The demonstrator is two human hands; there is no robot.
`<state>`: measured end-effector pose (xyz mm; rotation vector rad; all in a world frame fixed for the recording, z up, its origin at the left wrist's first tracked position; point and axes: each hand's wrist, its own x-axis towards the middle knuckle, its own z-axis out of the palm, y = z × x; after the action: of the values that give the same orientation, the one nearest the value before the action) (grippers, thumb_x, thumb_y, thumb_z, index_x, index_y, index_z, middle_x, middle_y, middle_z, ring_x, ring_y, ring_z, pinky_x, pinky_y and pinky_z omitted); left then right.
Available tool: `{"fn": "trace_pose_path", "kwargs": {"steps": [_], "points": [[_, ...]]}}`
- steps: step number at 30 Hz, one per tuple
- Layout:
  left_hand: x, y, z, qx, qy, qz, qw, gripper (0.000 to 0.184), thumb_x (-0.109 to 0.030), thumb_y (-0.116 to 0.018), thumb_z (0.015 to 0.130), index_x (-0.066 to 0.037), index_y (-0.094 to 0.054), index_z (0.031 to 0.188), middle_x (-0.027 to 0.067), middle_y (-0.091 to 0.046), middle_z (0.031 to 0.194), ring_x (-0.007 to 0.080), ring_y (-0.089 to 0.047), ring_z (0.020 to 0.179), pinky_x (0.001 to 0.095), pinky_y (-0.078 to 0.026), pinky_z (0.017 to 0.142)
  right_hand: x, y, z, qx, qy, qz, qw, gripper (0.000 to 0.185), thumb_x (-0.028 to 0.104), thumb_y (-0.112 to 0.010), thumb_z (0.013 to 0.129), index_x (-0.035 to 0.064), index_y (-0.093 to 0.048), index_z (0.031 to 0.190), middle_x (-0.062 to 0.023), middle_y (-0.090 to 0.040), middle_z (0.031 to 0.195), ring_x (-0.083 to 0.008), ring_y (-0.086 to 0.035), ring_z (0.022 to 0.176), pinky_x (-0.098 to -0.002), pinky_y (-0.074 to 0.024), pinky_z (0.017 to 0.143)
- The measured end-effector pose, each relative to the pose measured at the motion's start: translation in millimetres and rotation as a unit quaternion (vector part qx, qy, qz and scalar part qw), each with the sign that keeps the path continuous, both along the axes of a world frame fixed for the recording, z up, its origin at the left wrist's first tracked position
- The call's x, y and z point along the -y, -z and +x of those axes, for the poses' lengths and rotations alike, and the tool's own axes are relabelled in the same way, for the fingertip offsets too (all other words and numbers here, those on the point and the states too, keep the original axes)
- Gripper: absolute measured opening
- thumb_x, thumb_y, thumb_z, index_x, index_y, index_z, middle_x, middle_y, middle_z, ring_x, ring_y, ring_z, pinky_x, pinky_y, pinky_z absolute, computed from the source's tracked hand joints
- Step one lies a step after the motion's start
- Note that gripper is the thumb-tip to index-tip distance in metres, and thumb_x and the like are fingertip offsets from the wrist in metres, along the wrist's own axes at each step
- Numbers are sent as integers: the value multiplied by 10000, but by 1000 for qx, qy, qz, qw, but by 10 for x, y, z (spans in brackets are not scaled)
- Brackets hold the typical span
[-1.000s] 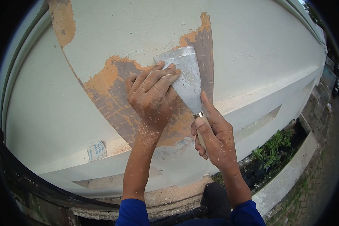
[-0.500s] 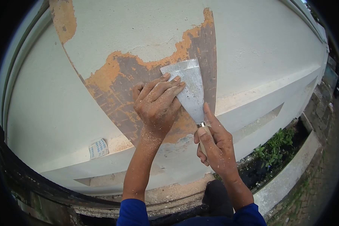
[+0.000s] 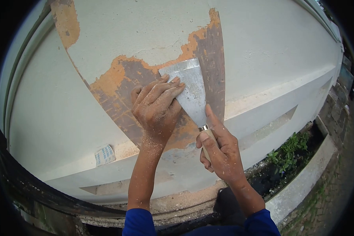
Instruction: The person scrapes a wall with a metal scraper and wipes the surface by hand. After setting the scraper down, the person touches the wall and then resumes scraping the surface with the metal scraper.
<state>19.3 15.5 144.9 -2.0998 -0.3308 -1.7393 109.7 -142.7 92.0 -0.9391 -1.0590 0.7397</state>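
A wide metal scraper (image 3: 192,92) with a pale wooden handle lies against the wall, its blade edge up and to the left, just below the ragged edge of the white paint (image 3: 145,31). My right hand (image 3: 222,151) is closed round the handle, the index finger stretched along the blade's base. The fingertips of my left hand (image 3: 155,108) press on the left part of the blade; dust covers this hand. Around the blade shows a brown and orange bared patch (image 3: 210,59). What lies under my left palm is hidden.
A scrap of printed paper (image 3: 105,155) rests on the wall's ledge (image 3: 271,94) at the lower left. Green plants (image 3: 289,153) grow in a trough at the right, beside a paved path (image 3: 322,200). Dusty debris lies along the wall's foot.
Over the last second the scraper and both hands first moved down and slightly right, then back left and a little up. My grip on the handle looks the same.
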Motion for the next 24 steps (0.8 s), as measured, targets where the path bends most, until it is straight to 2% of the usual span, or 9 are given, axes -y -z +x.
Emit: {"fn": "trace_pose_path", "kwargs": {"steps": [2, 4, 7, 10, 13, 19, 23, 24], "points": [[21, 189, -13, -25, 12, -13, 1000, 191, -42, -720, 702, -203, -738, 802, -62, -746, 878, 116, -679, 961, 298, -390, 776, -5, 59, -17, -9, 0, -7, 1000, 572, 162, -488, 997, 46, -249, 1504, -20, -551, 774, -28, -455, 544, -209, -410, 468], [7, 97, -10, -4, 9, 0, 1000, 187, -43, -720, 697, -193, -741, 807, -49, -746, 869, 126, -680, 961, 302, -399, 772, -59, 75, -62, -16, 6, 6, 1000, 571, 165, -490, 997, 44, -253, 1503, -22, -552, 775, -30, -456, 544, -210, -411, 469], [-71, -141, 18, 34, 0, 35, 999, 157, -69, -732, 699, -188, -740, 800, -41, -743, 857, 131, -681, 948, 307, -409, 764, -184, -94, -78, 14, 25, 67, 997, 559, 163, -474, 1005, 66, -247, 1506, -28, -548, 776, -36, -447, 456, -192, -375, 385], [-6, 91, 47, -26, 1, 27, 999, 157, -82, -734, 698, -178, -740, 821, -42, -742, 904, 139, -672, 947, 313, -414, 771, -78, 146, 42, 0, 28, 31, 999, 560, 167, -478, 1001, 79, -255, 1507, -32, -554, 766, -39, -437, 438, -195, -364, 369], [70, 484, 187, -93, 32, 23, 995, 220, -21, -723, 649, -160, -747, 818, -23, -746, 882, 149, -684, 939, 307, -450, 758, 119, 443, 209, -43, 42, -51, 997, 533, 143, -489, 996, 48, -300, 1485, -24, -569, 749, -28, -437, 465, -201, -384, 400], [38, 21, 339, -50, 18, 66, 996, 184, -60, -720, 677, -170, -744, 823, -45, -743, 893, 127, -676, 932, 308, -438, 770, -28, 30, 301, -44, 60, 0, 997, 526, 141, -499, 992, 43, -316, 1476, -23, -566, 734, -24, -450, 453, -196, -381, 379], [74, 364, 295, -84, 34, 19, 996, 178, -63, -728, 680, -173, -745, 818, -44, -745, 885, 132, -682, 915, 308, -431, 774, 102, 255, 269, -37, 72, -37, 996, 522, 143, -503, 991, 40, -327, 1471, -22, -562, 738, -23, -452, 465, -194, -377, 382], [43, 323, 293, -72, 32, 26, 997, 192, -68, -736, 681, -180, -742, 837, -50, -741, 910, 130, -671, 936, 316, -420, 787, 89, 250, 267, -35, 74, -32, 996, 521, 143, -504, 990, 40, -330, 1470, -23, -562, 740, -22, -453, 468, -194, -377, 382]]}}
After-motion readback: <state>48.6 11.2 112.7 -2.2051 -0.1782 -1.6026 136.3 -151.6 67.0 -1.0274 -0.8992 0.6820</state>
